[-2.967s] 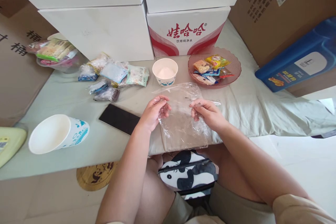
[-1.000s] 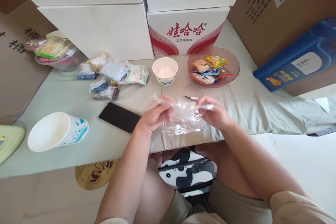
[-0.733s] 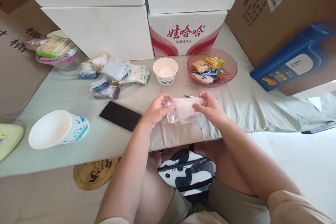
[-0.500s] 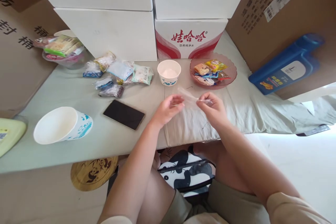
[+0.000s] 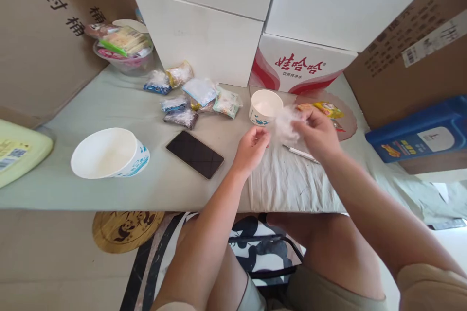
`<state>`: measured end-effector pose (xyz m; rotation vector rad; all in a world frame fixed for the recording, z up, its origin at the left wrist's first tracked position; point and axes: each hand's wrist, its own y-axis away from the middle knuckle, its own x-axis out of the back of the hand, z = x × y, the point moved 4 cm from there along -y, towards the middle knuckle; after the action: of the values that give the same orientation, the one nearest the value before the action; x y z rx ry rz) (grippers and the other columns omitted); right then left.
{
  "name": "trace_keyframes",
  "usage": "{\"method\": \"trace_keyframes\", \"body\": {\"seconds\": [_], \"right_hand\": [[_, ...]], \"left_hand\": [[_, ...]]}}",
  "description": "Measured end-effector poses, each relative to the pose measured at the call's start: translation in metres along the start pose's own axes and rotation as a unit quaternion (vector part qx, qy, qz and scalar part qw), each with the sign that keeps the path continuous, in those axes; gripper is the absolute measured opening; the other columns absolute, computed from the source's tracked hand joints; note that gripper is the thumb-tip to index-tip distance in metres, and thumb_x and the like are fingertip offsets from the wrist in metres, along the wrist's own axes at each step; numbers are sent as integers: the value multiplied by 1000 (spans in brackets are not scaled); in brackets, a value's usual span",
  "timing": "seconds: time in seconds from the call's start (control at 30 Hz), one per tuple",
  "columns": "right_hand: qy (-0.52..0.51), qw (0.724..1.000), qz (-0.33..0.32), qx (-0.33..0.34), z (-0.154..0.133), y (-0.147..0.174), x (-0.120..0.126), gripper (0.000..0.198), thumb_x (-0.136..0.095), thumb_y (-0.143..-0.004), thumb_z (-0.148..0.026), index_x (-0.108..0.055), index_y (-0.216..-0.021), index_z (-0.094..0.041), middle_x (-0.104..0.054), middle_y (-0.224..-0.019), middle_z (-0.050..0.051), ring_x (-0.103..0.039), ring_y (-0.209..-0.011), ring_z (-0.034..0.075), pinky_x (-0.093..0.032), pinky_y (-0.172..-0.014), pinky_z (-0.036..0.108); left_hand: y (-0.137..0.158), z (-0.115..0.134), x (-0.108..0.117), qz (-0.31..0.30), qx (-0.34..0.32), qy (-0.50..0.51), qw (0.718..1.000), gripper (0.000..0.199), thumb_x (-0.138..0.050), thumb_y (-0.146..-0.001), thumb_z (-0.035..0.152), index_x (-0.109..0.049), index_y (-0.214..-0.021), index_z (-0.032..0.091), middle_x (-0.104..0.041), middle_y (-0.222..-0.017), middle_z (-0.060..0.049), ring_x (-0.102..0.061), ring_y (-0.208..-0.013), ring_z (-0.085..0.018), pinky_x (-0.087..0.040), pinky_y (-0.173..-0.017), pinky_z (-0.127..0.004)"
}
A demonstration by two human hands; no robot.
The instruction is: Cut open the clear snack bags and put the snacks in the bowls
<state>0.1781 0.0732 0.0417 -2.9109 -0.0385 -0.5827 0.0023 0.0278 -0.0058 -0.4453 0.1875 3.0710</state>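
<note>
Thin clear plastic film, bag-like and blurred (image 5: 286, 124), is bunched between my two hands above the cloth. My right hand (image 5: 321, 133) is closed, pinching the film between thumb and fingers. My left hand (image 5: 252, 149) has its fingers curled with the thumb against them, at the film's left edge. Just behind the film stands a white paper bowl (image 5: 266, 103) with a blue pattern. Under my right hand lies a slim white pen-like tool (image 5: 302, 154), its far end hidden by the hand. A pink clear bowl (image 5: 350, 119) with snack packets is partly covered by my right hand.
Several wrapped snacks (image 5: 200, 91) lie left of the bowl, a black phone (image 5: 195, 153) nearer. A large paper tub (image 5: 105, 153) rests tilted at left. White cartons (image 5: 197, 39) stand behind. A blue bottle (image 5: 419, 129) is right, a filled plastic bowl (image 5: 124, 60) far left.
The view has swung left, so things sit farther right. My right hand has risen toward the pink bowl with the film, which is now bunched. The white pen-like tool now shows.
</note>
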Motion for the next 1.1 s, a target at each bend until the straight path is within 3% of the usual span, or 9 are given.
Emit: {"method": "trace_keyframes", "body": {"seconds": [0.07, 0.13, 0.3, 0.4, 0.5, 0.67, 0.77, 0.87, 1.1], "right_hand": [[158, 983, 52, 73, -14, -37, -2, 21, -65, -74, -22, -45, -71, -23, -46, -65, -3, -46, -64, 15, -36, -62, 29], [283, 951, 24, 124, -23, -72, -18, 17, -63, -71, -14, -47, -69, -21, -52, -68, -1, -49, -69, 15, -35, -66, 30], [436, 861, -256, 60, -4, -125, -79, 19, -64, -74, -9, -59, -58, -17, -57, -60, -1, -49, -60, 9, -32, -63, 29], [447, 826, -343, 21, 4, -134, -101, 21, -72, -71, -6, -64, -56, -20, -60, -57, 0, -49, -53, 9, -35, -60, 30], [491, 815, -306, 36, -5, -137, -105, 21, -75, -70, -9, -64, -56, -21, -61, -59, 3, -56, -60, 15, -38, -62, 33], [526, 825, -82, 192, -58, -122, -111, 21, -55, -90, -29, -71, -86, -17, -66, -87, 15, -61, -91, 30, -40, -75, 41], [560, 758, -205, 263, -67, -97, -148, 29, -54, -90, -32, -71, -113, -25, -63, -123, 14, -56, -113, 34, -39, -88, 44], [611, 680, -338, 224, -53, -80, -175, 49, -58, -88, -33, -58, -137, -37, -52, -143, 12, -53, -123, 35, -38, -95, 46], [623, 682, -304, 233, -40, -58, -170, 38, -58, -90, -37, -60, -126, -26, -59, -132, 13, -65, -102, 29, -40, -87, 41]], "left_hand": [[-4, 1, 5, 28, 20, -7, 999, 12, -59, -81, 29, -57, -74, 19, -59, -72, 1, -55, -66, -11, -44, -69, -26], [-7, 2, 6, 16, 28, 6, 999, 14, -57, -81, 28, -56, -71, 19, -58, -69, 2, -54, -64, -11, -44, -68, -26], [-9, 2, 8, 7, 31, 33, 999, 13, -55, -79, 26, -54, -68, 19, -56, -64, 3, -50, -59, -10, -40, -64, -26], [-8, 2, 11, -1, 40, 42, 998, 13, -55, -78, 27, -55, -67, 19, -56, -63, 3, -50, -58, -10, -37, -62, -27], [-7, 4, 17, 3, 46, 47, 998, 12, -55, -77, 25, -54, -66, 19, -54, -61, 3, -47, -57, -10, -33, -58, -27], [-7, 4, 23, 26, 47, 35, 998, 15, -52, -78, 26, -51, -64, 19, -46, -58, 4, -40, -55, -10, -29, -55, -27], [-5, 5, 23, 31, 9, -64, 997, 21, -48, -80, 24, -44, -60, 20, -39, -56, 5, -36, -57, -11, -25, -56, -28], [1, 5, 18, 8, -21, -169, 985, 26, -47, -79, 23, -36, -56, 20, -33, -55, 4, -31, -59, -11, -23, -57, -29], [8, 5, 18, -13, -29, -288, 957, 27, -49, -80, 26, -40, -56, 20, -42, -56, 3, -34, -59, -13, -22, -58, -32]]}}
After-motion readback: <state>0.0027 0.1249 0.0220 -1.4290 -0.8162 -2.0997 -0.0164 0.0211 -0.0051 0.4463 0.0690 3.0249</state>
